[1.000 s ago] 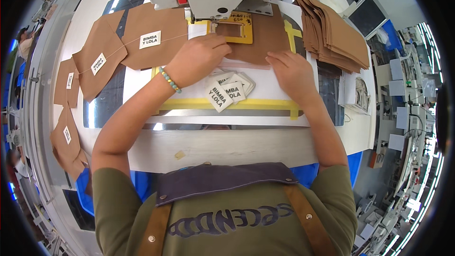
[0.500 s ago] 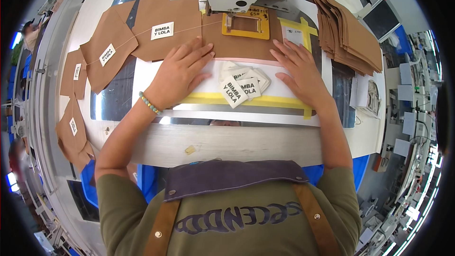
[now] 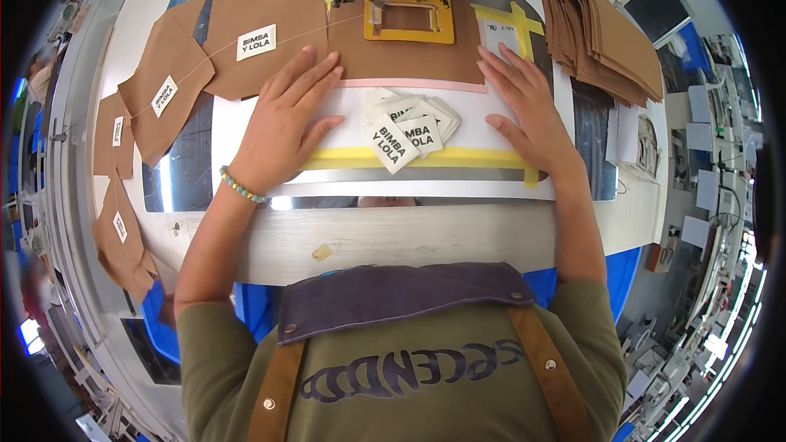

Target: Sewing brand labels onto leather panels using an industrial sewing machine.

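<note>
both hands sliding up since earlier; left hand and right hand lying open and flat, pinning brown fabric under the yellow frame; labels sitting between them on counter.

Bright, even overhead light; your worktable reads clearly, colours true. Glare streaks on the shiny metal plate at your left, which also mirrors the ceiling. Soft, short shadows sit under your left hand and right hand. Centre is sharp. Fisheye bends the table edges hard; the rim goes black, and the room at the sides smears.
</note>
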A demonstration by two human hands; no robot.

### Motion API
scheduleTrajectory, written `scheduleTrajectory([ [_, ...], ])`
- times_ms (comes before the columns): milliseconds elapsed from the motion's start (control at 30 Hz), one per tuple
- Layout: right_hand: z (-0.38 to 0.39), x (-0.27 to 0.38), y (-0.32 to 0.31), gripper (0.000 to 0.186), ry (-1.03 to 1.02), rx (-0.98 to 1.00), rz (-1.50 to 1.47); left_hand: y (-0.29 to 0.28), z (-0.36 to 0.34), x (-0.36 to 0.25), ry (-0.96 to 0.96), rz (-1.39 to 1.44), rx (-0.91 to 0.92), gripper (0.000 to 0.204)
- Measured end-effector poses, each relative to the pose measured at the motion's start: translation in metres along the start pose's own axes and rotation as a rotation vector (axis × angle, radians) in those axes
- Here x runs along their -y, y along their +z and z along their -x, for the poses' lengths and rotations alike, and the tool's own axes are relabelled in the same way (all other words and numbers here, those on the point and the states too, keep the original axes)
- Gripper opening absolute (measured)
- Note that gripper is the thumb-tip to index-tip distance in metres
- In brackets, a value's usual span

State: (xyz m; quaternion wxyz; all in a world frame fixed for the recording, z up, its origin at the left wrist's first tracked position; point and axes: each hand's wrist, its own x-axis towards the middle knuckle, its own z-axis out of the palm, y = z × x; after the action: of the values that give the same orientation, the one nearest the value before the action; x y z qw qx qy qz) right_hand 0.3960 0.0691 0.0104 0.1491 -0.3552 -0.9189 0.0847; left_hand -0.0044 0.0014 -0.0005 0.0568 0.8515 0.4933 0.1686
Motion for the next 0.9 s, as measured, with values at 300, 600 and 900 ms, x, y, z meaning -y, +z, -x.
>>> scheduleTrajectory([
  [300, -0.0011, -0.0027, -0.0006, 0.071, -0.043, 0.066, -0.027, -0.0013, -0.0003, 0.0013, -0.011, -0.034, -0.018, 0.060],
  [600, -0.0004, -0.0002, 0.0009, 0.065, -0.045, 0.069, 0.037, 0.0026, 0.0025, 0.0020, -0.006, 0.034, -0.080, 0.054],
  [900, 0.0005, -0.0006, -0.0024, 0.061, -0.049, 0.049, 0.009, 0.0013, 0.0011, 0.0011, -0.010, 0.014, -0.055, 0.052],
])
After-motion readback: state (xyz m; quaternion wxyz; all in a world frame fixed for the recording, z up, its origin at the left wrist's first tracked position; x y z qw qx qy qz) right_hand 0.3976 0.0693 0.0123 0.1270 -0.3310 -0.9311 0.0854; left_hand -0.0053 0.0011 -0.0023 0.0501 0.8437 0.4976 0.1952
